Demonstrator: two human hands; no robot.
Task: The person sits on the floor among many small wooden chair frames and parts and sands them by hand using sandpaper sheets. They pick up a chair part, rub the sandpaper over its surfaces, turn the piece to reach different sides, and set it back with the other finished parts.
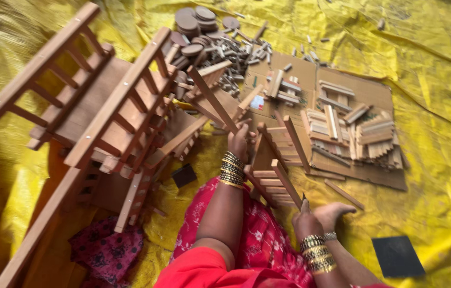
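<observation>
My left hand (238,141), with several gold bangles at the wrist, grips the top edge of a small wooden railed frame (273,160) that stands tilted in front of my lap. My right hand (307,217), also bangled, is closed near the frame's lower corner, and a thin dark tip sticks up from it; what it holds is unclear. My bare foot (334,212) rests on the yellow sheet (438,96) just beside that hand.
Larger wooden railed pieces (102,106) are piled at the left. A flattened cardboard sheet (364,85) carries stacks of wooden slats (364,133). Round wooden discs (198,26) and small pegs lie at the top. A dark square pad (397,256) lies at the lower right.
</observation>
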